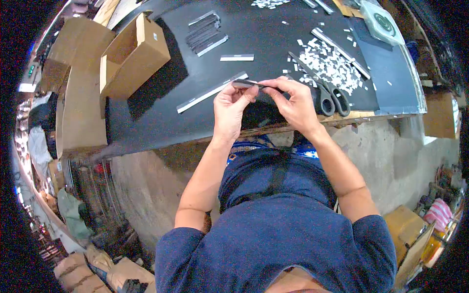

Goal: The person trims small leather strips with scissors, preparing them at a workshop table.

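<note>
My left hand (231, 108) and my right hand (294, 102) meet over the near part of the black-topped table, fingers pinched. Between them they hold a thin dark strip (256, 84), with one end in each hand. Just left of my left hand, a long white-and-dark strip (205, 96) lies aslant on the table. A shorter strip (237, 58) rests beyond it, and a bundle of dark strips (207, 35) farther back. Black-handled scissors (326, 101) lie right of my right hand, their blades reaching into a pile of small white pieces (334, 68).
An open cardboard box (139, 58) stands at the left, beside more cardboard (85, 97). Another long strip (343, 53) crosses the white pile. A clear plastic container (382, 23) sits at the back right. The table's front edge (195, 141) runs below my hands.
</note>
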The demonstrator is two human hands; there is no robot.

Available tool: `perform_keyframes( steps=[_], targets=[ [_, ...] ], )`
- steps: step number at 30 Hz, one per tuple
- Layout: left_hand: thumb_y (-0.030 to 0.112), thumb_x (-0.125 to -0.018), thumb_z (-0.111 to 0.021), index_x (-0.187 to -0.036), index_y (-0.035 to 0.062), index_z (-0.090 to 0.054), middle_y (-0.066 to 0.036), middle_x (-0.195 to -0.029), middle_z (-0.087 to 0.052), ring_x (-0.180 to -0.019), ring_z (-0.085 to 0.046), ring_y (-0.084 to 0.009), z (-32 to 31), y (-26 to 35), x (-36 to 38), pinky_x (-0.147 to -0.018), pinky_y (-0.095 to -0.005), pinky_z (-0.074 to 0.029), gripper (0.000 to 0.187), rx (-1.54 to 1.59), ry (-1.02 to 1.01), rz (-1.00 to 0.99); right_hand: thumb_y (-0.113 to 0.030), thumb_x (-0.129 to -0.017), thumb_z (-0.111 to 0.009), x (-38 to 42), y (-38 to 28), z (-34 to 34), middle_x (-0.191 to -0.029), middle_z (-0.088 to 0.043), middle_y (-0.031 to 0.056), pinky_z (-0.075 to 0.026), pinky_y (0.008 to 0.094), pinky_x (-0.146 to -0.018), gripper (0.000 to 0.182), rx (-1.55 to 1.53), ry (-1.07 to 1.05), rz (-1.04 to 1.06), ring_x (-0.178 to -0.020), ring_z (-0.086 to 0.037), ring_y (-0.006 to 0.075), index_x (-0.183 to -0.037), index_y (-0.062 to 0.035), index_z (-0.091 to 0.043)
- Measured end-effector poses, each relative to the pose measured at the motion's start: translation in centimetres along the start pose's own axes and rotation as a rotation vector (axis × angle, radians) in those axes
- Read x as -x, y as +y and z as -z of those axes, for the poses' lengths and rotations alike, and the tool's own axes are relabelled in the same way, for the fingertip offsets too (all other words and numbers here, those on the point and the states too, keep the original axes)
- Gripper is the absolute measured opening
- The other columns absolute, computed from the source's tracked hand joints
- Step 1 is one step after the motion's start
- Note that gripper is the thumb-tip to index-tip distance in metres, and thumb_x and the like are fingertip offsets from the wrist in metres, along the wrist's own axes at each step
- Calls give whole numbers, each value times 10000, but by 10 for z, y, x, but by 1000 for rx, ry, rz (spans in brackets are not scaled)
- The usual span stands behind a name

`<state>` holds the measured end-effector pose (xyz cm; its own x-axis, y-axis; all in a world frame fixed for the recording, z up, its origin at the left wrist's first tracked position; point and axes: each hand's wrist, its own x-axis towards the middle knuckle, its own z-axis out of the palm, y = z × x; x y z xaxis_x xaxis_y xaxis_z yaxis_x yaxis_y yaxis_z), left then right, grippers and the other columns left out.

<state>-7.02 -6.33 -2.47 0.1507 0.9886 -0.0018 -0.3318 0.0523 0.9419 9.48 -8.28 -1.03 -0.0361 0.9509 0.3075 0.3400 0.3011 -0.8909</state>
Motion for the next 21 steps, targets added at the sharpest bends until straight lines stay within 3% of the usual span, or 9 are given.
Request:
perform_keyframes(
  steps=[1,2,5,9,12,17,21],
  targets=[
    [35,-820,-727,-1027,28,-664,-30,-889,-679,-798,-608,-92,8,-2,1,-747,-238,-478,216,-102,16,-16,-56,-816,-645,-2,3,-2,-858,-655,119,-469,385,-775,155,127,5,105,-818,-615,303,-963,-51,-696],
    [35,-820,-727,-1027,28,-664,-30,-889,-679,-798,-608,-92,14,-2,2,-747,-238,-478,216,-103,31,-17,-56,-816,-645,-4,8,-5,-858,-655,119,-469,385,-775,155,120,-7,108,-818,-615,303,-963,-51,-696],
    [39,-740,-760,-1191,73,-611,-68,-1038,-681,-958,-634,-190,23,16,11,-836,-311,-494,476,-831,103,-356,-26,-771,-641,-6,17,-8,-883,-635,90,-450,397,-822,121,356,-55,295,-940,-568,293,-881,-55,-681],
    [-13,-762,-717,-1327,61,-510,-86,-1107,-678,-1059,-615,-182,37,7,22,-971,-327,-446,606,-864,17,-281,-2,-749,-650,-6,25,-18,-979,-598,115,-447,402,-862,176,381,-147,333,-1002,-539,305,-921,-36,-671],
    [-22,-774,-701,-1361,73,-483,-82,-1087,-684,-1061,-618,-182,34,-1,23,-974,-330,-444,633,-895,59,-369,24,-734,-656,-4,24,-20,-997,-595,128,-448,397,-886,218,317,-137,270,-1009,-537,313,-946,-29,-658],
    [-52,-794,-664,-1434,98,-381,-77,-1078,-686,-1072,-616,-184,29,-3,25,-993,-334,-430,716,-841,54,-315,55,-721,-660,0,16,-18,-1063,-589,149,-456,391,-913,335,245,-101,202,-1052,-548,338,-1044,-26,-619],
    [-139,-804,-576,-1495,96,-235,-118,-1176,-620,-1143,-572,-208,19,-11,26,-1037,-359,-409,806,-681,33,-269,89,-718,-652,5,15,-24,-1145,-592,154,-457,375,-938,446,184,-35,159,-1101,-566,336,-1142,-34,-591]
  ],
)
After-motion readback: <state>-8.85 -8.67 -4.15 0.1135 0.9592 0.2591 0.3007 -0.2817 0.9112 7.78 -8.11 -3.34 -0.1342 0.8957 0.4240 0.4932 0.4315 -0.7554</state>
